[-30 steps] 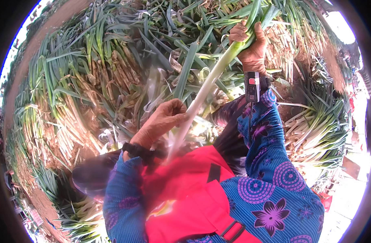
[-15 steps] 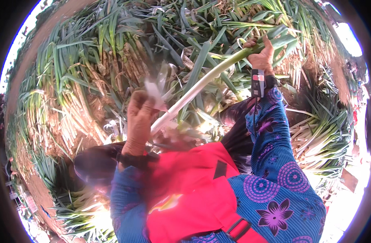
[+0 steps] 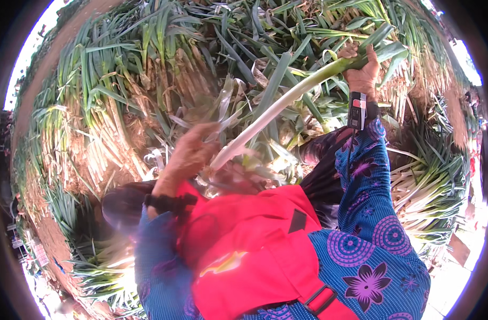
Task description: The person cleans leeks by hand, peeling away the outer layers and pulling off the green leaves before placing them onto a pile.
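Note:
A long leek (image 3: 292,97) slants across the middle, its white root end low and its green leaves at the upper right. My right hand (image 3: 363,72) is wrapped round the green upper part, with leaf tips sticking out beyond it. Beside the white end is my left hand (image 3: 193,152), smeared by motion, so its fingers do not show clearly. Whether it touches the leek or holds anything, I cannot tell. Loose peeled leaves (image 3: 228,98) lie just beyond it.
Bundled leeks (image 3: 102,128) stand in a thick row on the left and far side. More leeks (image 3: 428,184) lie to the right, and another bundle (image 3: 113,272) at lower left. My red apron (image 3: 244,245) covers my lap, with dark-clad knees on both sides.
My left hand has moved down the leek and away from its shaft; the pale strip of skin at its fingers no longer shows there. Leek and right hand sit slightly further right and higher.

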`<state>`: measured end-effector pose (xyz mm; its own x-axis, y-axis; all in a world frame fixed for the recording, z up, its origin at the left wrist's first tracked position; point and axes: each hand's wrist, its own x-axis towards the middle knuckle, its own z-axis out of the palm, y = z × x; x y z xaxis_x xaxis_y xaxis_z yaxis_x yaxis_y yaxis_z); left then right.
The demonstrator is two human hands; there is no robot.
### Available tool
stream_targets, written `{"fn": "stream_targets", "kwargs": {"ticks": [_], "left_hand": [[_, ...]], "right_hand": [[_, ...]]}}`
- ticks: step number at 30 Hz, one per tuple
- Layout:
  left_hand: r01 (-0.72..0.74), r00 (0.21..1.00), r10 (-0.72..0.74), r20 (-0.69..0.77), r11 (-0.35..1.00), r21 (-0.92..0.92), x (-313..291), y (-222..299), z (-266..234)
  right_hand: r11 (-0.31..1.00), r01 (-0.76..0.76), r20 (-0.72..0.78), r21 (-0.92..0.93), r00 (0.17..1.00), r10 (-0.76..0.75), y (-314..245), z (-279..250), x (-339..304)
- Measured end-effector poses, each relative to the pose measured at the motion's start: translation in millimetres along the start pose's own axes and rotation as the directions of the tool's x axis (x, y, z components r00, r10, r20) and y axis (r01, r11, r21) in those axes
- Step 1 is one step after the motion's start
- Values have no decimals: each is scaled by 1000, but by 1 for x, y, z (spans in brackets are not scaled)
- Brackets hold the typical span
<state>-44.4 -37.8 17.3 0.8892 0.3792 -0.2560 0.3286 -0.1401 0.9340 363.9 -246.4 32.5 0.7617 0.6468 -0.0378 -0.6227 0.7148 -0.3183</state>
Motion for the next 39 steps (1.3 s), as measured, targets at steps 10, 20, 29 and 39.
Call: {"fn": "stream_targets", "kwargs": {"ticks": [10, 20, 29, 39], "left_hand": [[158, 913, -207, 352, 974, 164, 27, 12, 43], [-84, 970, 32, 242, 975, 207, 11, 6, 68], [339, 896, -226, 382, 904, -260, 4, -14, 68], [369, 922, -193, 336, 705, -606, 3, -30, 68]], "right_hand": [[998, -63, 242, 23, 969, 55, -3, 8, 2], [985, -165, 354, 49, 925, 138, 2, 23, -3], [922, -306, 407, 236, 893, 192, 6, 43, -9], [915, -307, 449, 261, 878, 167, 6, 52, -9]]}}
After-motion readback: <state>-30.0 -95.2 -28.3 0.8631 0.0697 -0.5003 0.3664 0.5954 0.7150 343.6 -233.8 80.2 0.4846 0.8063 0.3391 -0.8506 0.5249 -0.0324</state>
